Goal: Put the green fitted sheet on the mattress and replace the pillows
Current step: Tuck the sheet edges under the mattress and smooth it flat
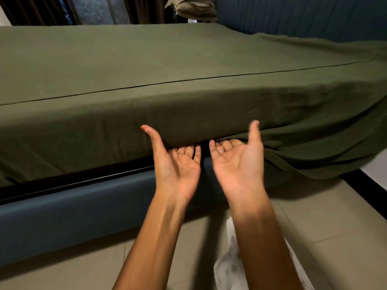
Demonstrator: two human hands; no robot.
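Green fitted sheet is covering the mattress top and hanging down its near side; it is lying mostly smooth on the left, while at the right corner the cloth is sagging in loose folds towards the floor; one long seam is running across the top surface. Blue padded bed frame is showing below the sheet's hem, with a dark gap between the two; a blue ribbed headboard is standing behind the bed at upper right. Beige floor tiles are lying in front; white cloth is lying on them beneath the forearms. Dark curtains and a window are closing off the far side; a heap of brownish fabric is resting beyond the bed. Left hand and right hand are turned palm up side by side, thumbs raised; the fingers are reaching under the sheet's lower edge, their tips hidden, so the grip cannot be told.
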